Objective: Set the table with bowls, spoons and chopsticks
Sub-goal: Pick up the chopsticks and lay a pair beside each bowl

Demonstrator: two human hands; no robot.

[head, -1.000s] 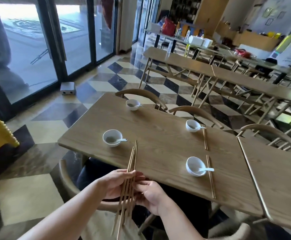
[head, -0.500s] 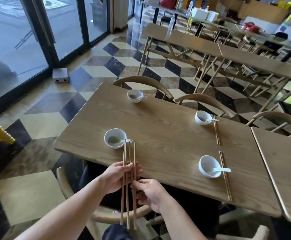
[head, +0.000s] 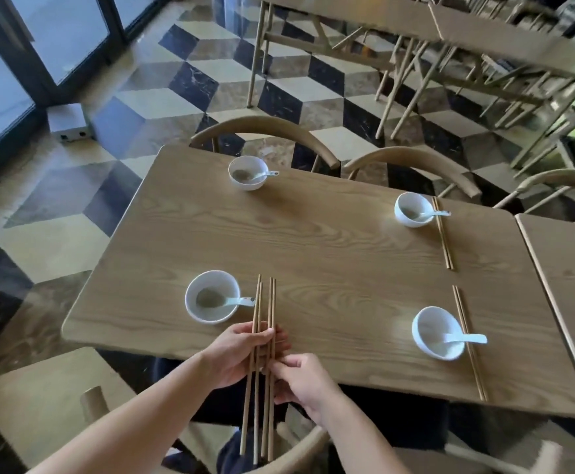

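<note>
Near-left bowl (head: 211,295), spoon (head: 239,300) inside, sits close to the desk's (head: 313,241) near edge. Just right of it are four chopsticks (head: 271,302), tips over the desk, tails overhanging the near edge. Left hand (head: 234,354) grips them; right hand (head: 304,379) pinches the right-side two. Bare wood spans the desk's middle. Near-right bowl (head: 438,332) has a laid pair (head: 477,374) alongside, reaching the near edge.

Around you lies a polished floor of black, cream and tan cube-pattern tiles (head: 289,87), and a small grey metal box (head: 68,122) sits on it just beside the dark-framed glass doors (head: 63,25). Opposite you stand two curved light-wood chair backs (head: 265,126). Beyond them you see long wooden tables on slanted legs (head: 518,46).
</note>
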